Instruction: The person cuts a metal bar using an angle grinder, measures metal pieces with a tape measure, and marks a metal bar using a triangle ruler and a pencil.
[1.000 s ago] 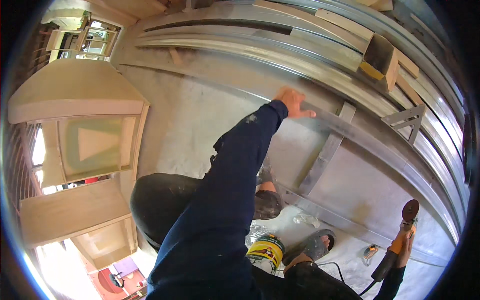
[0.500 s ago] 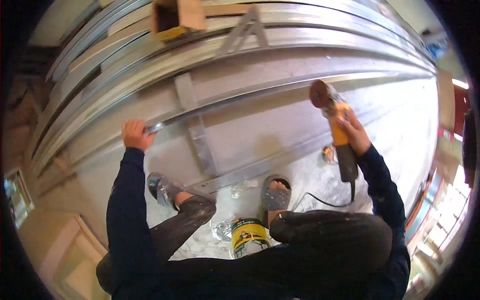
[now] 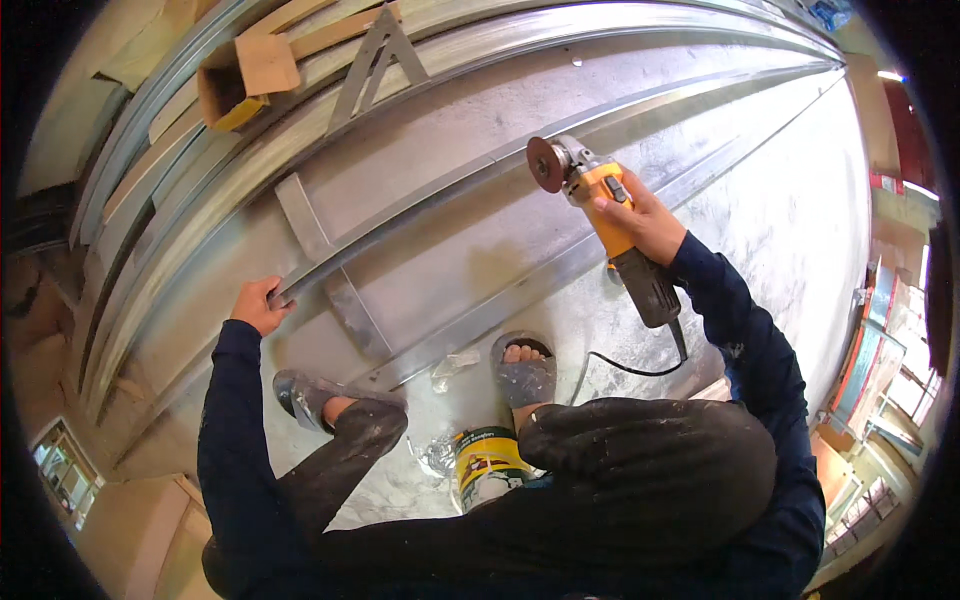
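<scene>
- Left grip (image 3: 259, 306): we find it closed about the near end of a long metal rail (image 3: 410, 210), which runs above the floor area away to the upper right.
- Right grip (image 3: 648, 222): we find it wrapped round the yellow body of an angle grinder (image 3: 607, 225), thumb beside the switch.
- The cutting disc (image 3: 545, 166) sits at the rail's edge; we cannot tell whether it touches or spins.
- A flat metal crosspiece (image 3: 303, 215) passes beneath the rail; a set square (image 3: 378, 65) lies beyond.
- Handling, in our judgement: the rail is light for its length, smooth, apt to flex, with possibly sharp edges; we would take it by the flat faces.
- The grinder we judge dense and rigid, heavier toward the head; hold the body, clear of the disc, minding the black cord (image 3: 640, 372).
</scene>
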